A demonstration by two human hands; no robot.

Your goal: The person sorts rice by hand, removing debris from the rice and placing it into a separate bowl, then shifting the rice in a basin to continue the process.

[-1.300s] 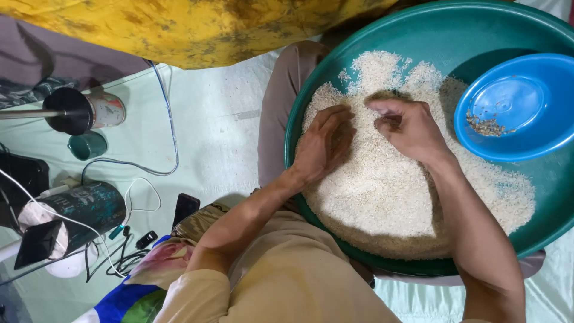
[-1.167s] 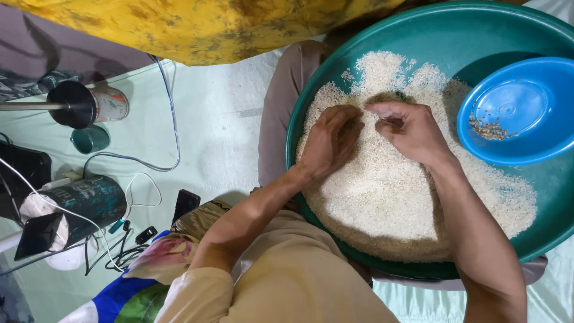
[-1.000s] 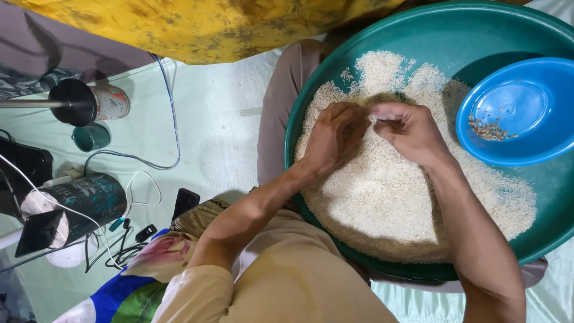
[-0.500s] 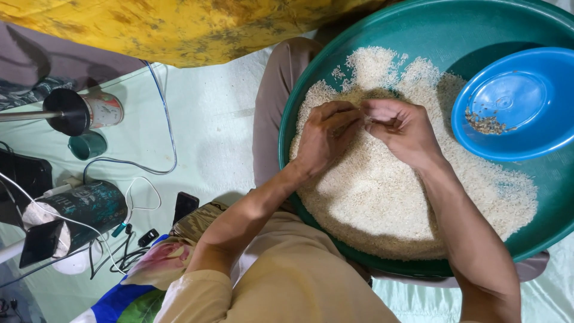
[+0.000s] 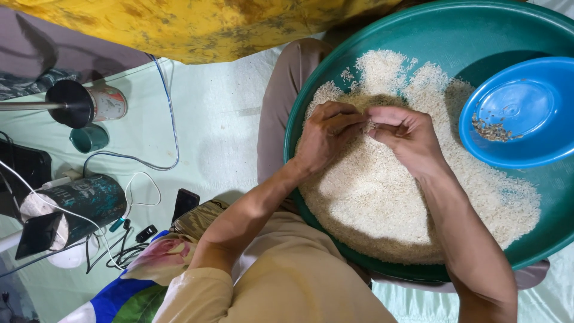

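Rice (image 5: 382, 197) under both hands (fingertips meeting).

Both arms reach in from the near edge, forearms bare, converging toward the far centre. Left hand (image 5: 326, 140): back of hand up, fingers curled inward, tips pointing right. Right hand (image 5: 406, 137): back up, fingers curled, tips pointing left. Fingertips of the two hands meet, touching or nearly so; thumbs and forefingers pinched together at the contact point. Left elbow bent near the body. Right forearm runs straighter, down to the near right corner. Sleeves are short.
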